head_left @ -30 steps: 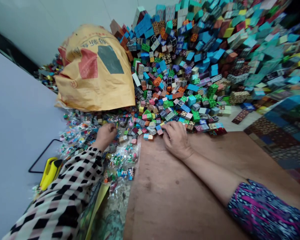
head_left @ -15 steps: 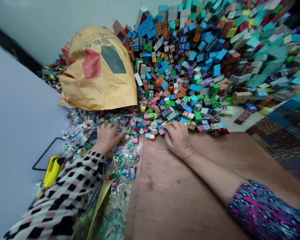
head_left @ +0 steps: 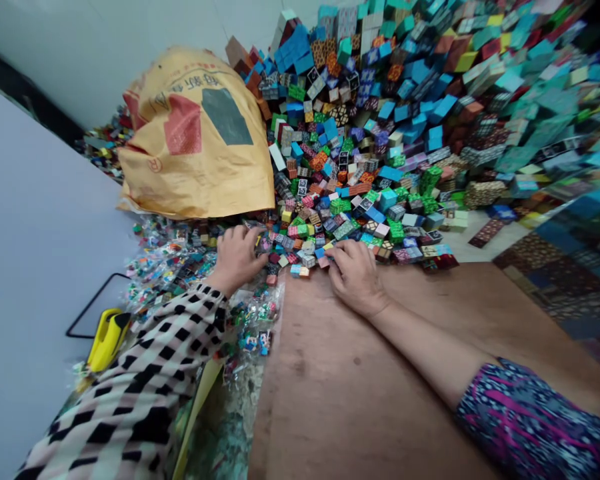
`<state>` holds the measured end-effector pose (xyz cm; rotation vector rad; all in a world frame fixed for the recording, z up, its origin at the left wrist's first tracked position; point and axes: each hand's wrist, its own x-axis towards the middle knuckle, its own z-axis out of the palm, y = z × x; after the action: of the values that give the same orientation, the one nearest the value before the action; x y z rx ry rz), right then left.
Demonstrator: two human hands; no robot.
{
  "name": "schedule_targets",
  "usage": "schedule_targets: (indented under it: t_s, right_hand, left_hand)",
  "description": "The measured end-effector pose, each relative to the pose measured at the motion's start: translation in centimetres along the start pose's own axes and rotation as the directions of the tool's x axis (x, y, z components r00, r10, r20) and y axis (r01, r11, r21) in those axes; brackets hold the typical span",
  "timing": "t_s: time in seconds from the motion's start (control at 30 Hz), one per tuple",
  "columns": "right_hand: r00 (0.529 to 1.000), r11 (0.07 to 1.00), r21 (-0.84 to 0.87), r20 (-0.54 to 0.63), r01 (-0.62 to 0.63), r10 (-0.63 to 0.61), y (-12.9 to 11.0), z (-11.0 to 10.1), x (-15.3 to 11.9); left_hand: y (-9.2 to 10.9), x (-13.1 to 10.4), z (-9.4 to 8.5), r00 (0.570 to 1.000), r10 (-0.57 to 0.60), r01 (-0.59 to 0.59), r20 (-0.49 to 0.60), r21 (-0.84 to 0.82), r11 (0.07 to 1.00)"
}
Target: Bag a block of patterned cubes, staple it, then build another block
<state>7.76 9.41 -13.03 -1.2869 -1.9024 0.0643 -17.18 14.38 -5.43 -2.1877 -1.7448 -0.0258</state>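
At the near edge of a big heap of small printed blocks, my left hand reaches in with thumb and forefinger apart, over small blocks and clear-wrapped pieces. Nothing shows clearly held in it. My right hand rests at the wooden board's far edge, its fingers curled and pressed together beside a pink and blue block. What its fingertips hold is too small and hidden to tell. A blue and yellow-orange block lies between the hands.
A yellow woven sack lies behind my left hand. Small clear packets spread to the left, near a yellow-handled tool and a black wire frame. The brown wooden board fills the lower right, with a patterned-block bag beyond it.
My left hand has moved right and slightly away from me, from the clear packets to the loose blocks. My right hand has stayed almost in place.
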Motion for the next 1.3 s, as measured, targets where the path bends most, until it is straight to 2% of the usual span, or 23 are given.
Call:
schedule_targets:
  t_s: [0.17, 0.37, 0.47, 0.6, 0.73, 0.83, 0.93, 1.0, 1.13, 1.3]
  right_hand:
    - [1.0, 1.0, -0.003, 0.001, 0.006, -0.006, 0.0, 0.0, 0.0]
    - [1.0, 1.0, -0.002, 0.003, 0.003, -0.003, 0.0, 0.0, 0.0]
    - [1.0, 1.0, -0.006, 0.01, 0.002, -0.002, 0.0, 0.0, 0.0]
    - [1.0, 1.0, -0.017, 0.007, 0.002, -0.002, 0.0, 0.0, 0.0]
    - [1.0, 1.0, -0.031, -0.017, 0.0, 0.0, -0.1, 0.0, 0.0]
    - [0.999, 0.999, -0.045, -0.046, 0.0, -0.002, -0.3, -0.1, 0.0]
    - [0.997, 0.998, -0.049, -0.074, 0.029, -0.032, -0.3, -0.2, -0.1]
    - [0.995, 0.998, -0.046, -0.088, 0.048, -0.052, -0.3, -0.2, -0.2]
    - [0.993, 0.996, -0.043, -0.092, 0.074, -0.078, -0.2, -0.2, -0.3]
    - [0.989, 0.99, -0.049, -0.052, 0.133, -0.136, -0.2, -0.3, -0.3]
  left_hand:
    - [-0.3, 1.0, 1.0, 0.999, 0.002, -0.004, 0.032, 0.073, 0.997]
    - [-1.3, 0.1, 1.4, 0.997, -0.082, 0.082, 0.008, 0.005, 0.997]
    - [-2.0, -0.6, 0.5, 0.991, -0.129, 0.13, 0.018, -0.033, 0.991]
    - [-4.2, -2.1, -1.8, 0.964, -0.253, 0.248, -0.08, -0.066, 0.966]
    - [-6.3, -3.6, -3.3, 0.932, -0.343, 0.35, -0.119, 0.038, 0.936]
    - [-5.9, -3.4, -2.7, 0.958, -0.263, 0.265, -0.116, 0.006, 0.964]
    - [-3.7, -1.9, -1.3, 0.993, -0.09, 0.084, -0.076, -0.074, 0.994]
    - [-1.9, -0.6, -0.5, 1.0, -0.024, 0.023, -0.019, -0.039, 0.999]
    - [0.0, 2.2, 0.7, 0.988, -0.008, -0.001, 0.156, 0.052, 0.999]
    - [-0.7, 4.0, 2.3, 0.974, 0.013, -0.02, 0.226, 0.028, 0.999]
